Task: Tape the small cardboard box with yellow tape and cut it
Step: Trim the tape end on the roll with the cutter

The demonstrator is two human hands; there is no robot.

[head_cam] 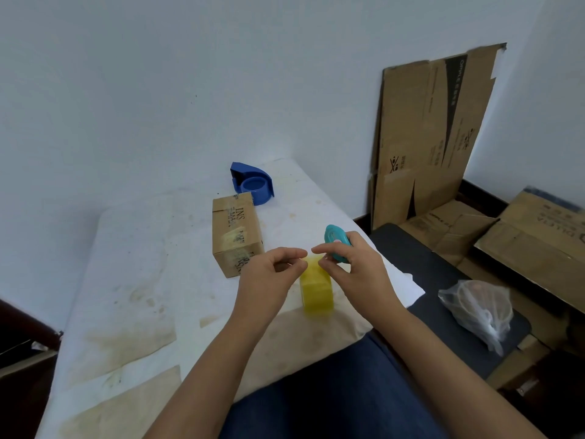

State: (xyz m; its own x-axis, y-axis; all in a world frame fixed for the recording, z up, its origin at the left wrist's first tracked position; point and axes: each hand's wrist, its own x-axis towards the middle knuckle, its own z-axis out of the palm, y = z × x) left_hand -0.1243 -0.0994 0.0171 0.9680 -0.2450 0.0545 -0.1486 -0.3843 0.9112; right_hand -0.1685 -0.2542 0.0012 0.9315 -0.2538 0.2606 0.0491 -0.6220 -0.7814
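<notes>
The small cardboard box (pixel 236 231) lies on the white-covered table (pixel 133 280), with old clear tape across its top. In front of it, a roll of yellow tape (pixel 316 288) hangs between my hands above the table. My left hand (pixel 272 270) pinches the roll's top edge with thumb and forefinger. My right hand (pixel 351 270) touches the tape with its fingertips from the right and also holds a small teal cutter (pixel 335 240) against the palm.
A blue tape dispenser (pixel 253 184) stands behind the box near the wall. Flattened cardboard (pixel 433 131) leans on the wall at right, with more boxes (pixel 535 236) on the floor. A plastic bag (pixel 478 308) rests on a dark stool.
</notes>
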